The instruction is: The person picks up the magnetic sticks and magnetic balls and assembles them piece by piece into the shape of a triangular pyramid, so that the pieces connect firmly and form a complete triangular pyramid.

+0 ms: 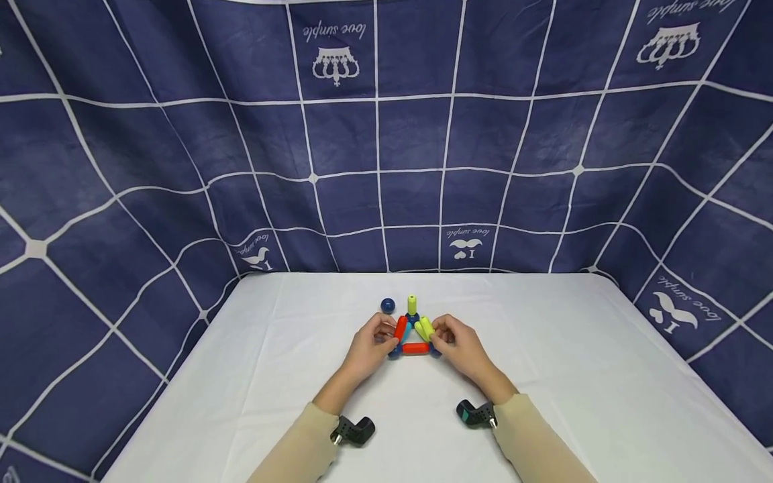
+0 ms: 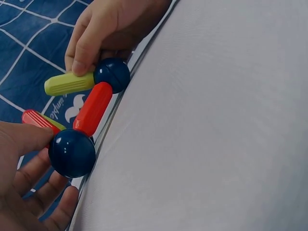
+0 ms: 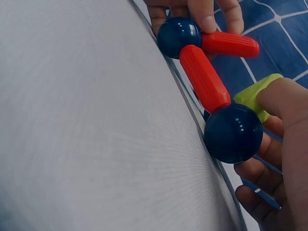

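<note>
A triangle of magnetic sticks and blue balls lies on the table. Its near side is a red stick [image 1: 415,348] between two dark blue balls [image 2: 72,153] [image 3: 233,133]. My left hand [image 1: 367,345] pinches another red stick [image 3: 233,44] that slants up from the left ball. At the right corner, my right hand [image 1: 460,344] pinches a yellow-green stick [image 2: 70,84] rising from that ball. A light blue stick [image 1: 407,331] and a second yellow-green stick [image 1: 419,329] lead back to the far ball [image 1: 413,317], which bears an upright yellow-green stick [image 1: 412,303].
One loose dark blue ball [image 1: 388,306] lies behind the left hand, apart from the structure. The white-covered table [image 1: 417,443] reaches back to a dark blue checked curtain [image 1: 417,134], which also hangs along both sides. Each wrist wears a black camera [image 1: 356,431].
</note>
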`<state>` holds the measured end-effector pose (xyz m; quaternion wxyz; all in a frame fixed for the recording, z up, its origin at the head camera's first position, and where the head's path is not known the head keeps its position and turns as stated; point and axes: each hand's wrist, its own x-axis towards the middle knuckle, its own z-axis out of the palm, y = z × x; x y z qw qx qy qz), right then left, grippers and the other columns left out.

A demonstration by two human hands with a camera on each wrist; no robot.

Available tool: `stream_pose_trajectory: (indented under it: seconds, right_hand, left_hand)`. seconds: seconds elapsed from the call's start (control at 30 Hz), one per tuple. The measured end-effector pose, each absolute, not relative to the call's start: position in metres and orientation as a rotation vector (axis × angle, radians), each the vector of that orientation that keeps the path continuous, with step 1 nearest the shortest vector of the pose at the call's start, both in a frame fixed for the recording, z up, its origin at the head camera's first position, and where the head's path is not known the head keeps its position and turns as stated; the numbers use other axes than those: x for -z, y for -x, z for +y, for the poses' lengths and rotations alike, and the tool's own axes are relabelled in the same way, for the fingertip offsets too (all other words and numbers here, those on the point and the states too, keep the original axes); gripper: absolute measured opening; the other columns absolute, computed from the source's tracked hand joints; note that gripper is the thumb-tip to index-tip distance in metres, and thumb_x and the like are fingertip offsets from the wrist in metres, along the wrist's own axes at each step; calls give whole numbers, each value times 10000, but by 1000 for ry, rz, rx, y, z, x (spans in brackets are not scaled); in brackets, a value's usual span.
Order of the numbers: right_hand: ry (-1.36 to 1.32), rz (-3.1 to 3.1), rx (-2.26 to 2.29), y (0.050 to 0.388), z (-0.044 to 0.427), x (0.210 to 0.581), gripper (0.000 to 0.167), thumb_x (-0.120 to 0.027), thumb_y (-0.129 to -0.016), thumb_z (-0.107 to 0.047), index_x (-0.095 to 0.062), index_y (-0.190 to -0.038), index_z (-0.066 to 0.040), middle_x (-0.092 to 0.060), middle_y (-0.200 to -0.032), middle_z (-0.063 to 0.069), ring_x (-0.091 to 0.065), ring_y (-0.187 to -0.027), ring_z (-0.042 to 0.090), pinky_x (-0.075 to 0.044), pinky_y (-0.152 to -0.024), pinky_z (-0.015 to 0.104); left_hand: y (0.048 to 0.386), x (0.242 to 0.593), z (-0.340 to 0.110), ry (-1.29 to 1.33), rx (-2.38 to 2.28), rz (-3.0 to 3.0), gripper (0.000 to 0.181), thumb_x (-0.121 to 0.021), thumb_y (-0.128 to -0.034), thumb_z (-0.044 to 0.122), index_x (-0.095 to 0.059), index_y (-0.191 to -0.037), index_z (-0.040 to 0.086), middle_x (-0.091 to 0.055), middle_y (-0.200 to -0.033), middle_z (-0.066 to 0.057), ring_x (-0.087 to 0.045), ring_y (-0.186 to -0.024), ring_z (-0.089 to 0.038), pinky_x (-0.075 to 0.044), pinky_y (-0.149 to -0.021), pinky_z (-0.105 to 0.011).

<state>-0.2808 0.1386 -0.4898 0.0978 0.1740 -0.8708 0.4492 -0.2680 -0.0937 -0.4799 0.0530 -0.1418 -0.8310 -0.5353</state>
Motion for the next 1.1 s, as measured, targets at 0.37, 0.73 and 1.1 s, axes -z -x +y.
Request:
stream_pose_trajectory:
  seconds: [0.37, 0.73, 1.1]
  right_hand:
    - [-520, -2561, -1307, 282, 138, 487, 168, -738, -900, -153, -648, -1042, -149, -634, -869, -33, -537, -752, 105, -474, -684, 209]
    - [-495, -2583, -1321, 283, 136, 489, 168, -743, -900, -161, -654, -1042, -156, -636, -871, -25, -547, -764, 115, -481, -696, 209]
    - [-440, -2558, -1411, 289, 137, 483, 131, -656, -970, -221, -681, -1090, -174, -696, -1021, 16, -570, -814, 102, -486, -739, 224]
  left_hand:
    - [269, 477, -93, 419, 1623, -2529, 272, -688, -907, 21, -601, -1134, 144, -714, -1070, -78, -638, -915, -171, -539, -836, -304]
    - [267, 479, -97, 386, 1605, -2533, 301, -697, -901, 45, -642, -1189, 114, -704, -1041, -66, -628, -920, -156, -521, -818, -249]
    - [269, 487, -96, 375, 1533, -2658, 264, -657, -958, 165, -702, -1202, 75, -647, -1060, -23, -597, -974, -131, -514, -859, -249]
